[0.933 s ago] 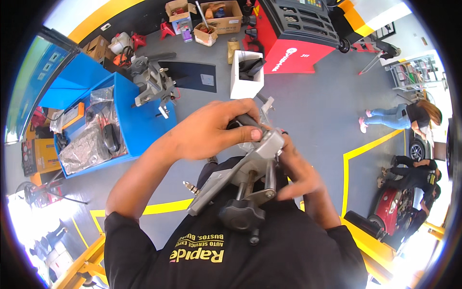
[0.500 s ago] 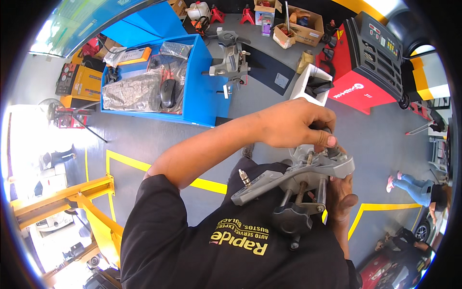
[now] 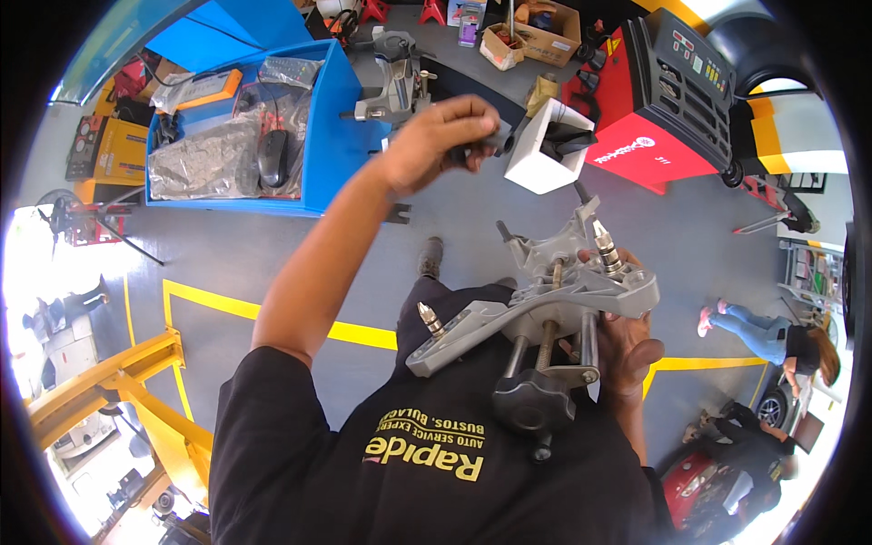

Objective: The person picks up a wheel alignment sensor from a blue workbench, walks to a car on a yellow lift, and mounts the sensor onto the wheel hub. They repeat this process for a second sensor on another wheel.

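Pinches a short, dark-grey tubular piece in the curled fingers of the left hand, raised and well apart from the other hand. Holds a grey cast-metal clamp at its right-hand side with the right hand, just in front of a black T-shirt with yellow lettering. Cannot tell how most of those right fingers bend, being hidden behind the metal. Has, on that clamp, two pointed silver-coloured pins and a black lobed knob facing the shirt. Faces, beyond the hands, an open blue cabinet containing a black computer mouse, a white open-topped box and a red-and-black machine. Stands on a grey floor.
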Demonstrator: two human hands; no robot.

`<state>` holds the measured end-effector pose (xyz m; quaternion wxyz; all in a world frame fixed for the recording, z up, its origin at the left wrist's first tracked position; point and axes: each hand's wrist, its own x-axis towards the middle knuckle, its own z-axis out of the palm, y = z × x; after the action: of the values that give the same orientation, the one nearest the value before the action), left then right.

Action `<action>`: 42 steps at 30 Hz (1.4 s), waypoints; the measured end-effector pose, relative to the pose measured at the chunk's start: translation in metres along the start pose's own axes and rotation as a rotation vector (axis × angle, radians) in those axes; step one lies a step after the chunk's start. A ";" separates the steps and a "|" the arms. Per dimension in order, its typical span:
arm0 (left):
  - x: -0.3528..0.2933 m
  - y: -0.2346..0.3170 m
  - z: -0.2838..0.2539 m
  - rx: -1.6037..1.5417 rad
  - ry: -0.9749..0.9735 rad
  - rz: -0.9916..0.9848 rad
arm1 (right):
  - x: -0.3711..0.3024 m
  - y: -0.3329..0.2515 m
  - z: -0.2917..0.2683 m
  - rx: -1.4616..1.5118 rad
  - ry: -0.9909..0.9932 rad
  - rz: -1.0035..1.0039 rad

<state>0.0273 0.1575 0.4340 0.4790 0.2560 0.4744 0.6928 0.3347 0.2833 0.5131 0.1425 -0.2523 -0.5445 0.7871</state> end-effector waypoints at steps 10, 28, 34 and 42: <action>0.026 -0.295 0.000 -0.618 0.565 -0.494 | -0.005 -0.002 0.005 -0.075 0.089 -0.035; 0.039 -0.315 0.026 0.204 0.293 -0.537 | -0.005 0.000 -0.003 -0.263 0.126 -0.061; 0.046 -0.307 0.003 0.289 0.310 -0.479 | -0.005 0.008 -0.012 -0.453 0.076 -0.152; 0.078 -0.262 0.009 -0.043 0.404 -0.395 | -0.011 0.008 -0.013 -0.353 0.135 -0.138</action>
<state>0.1128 0.2558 0.1935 0.5059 0.0053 0.5860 0.6330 0.3516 0.2847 0.5050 0.1857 -0.2878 -0.6793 0.6490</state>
